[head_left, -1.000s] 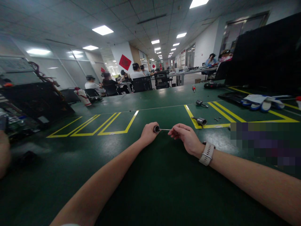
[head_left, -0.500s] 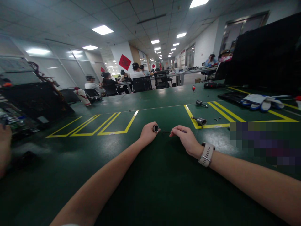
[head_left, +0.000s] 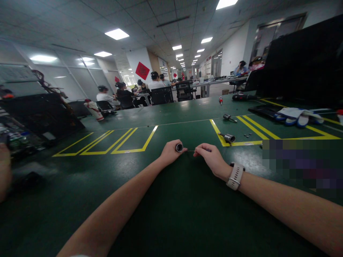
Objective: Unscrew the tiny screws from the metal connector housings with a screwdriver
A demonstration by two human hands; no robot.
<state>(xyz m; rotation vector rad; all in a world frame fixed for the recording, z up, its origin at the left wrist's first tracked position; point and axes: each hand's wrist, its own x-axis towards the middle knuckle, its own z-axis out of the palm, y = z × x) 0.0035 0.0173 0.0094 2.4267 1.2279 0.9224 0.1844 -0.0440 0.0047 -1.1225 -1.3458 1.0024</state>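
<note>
My left hand (head_left: 171, 151) is closed around a hollow metal cylinder (head_left: 179, 147), its round open end facing me. The rest of that piece is hidden by my fingers. My right hand (head_left: 207, 154), with a watch on the wrist, pinches a thin metal rod-like tool (head_left: 190, 150). The rod's tip points left and reaches my left fingertips beside the cylinder; whether it touches the cylinder I cannot tell. Beyond my right hand lies a cup-shaped hole saw (head_left: 228, 137) with a shank, near several small dark pieces (head_left: 248, 135). A second shanked metal bit (head_left: 229, 118) lies farther back.
Yellow tape (head_left: 134, 151) marks boxes on the green table (head_left: 150, 200). At the back right are a drill-like tool (head_left: 243, 97), a red tool (head_left: 220, 100) and white-blue gloves (head_left: 298, 116). Another person's hand (head_left: 4, 171) shows at the left edge. People sit beyond the table.
My left hand has shifted slightly right with the cylinder, whose open end now faces me more. The rod's tip now meets my left fingertips. My right hand has hardly moved.
</note>
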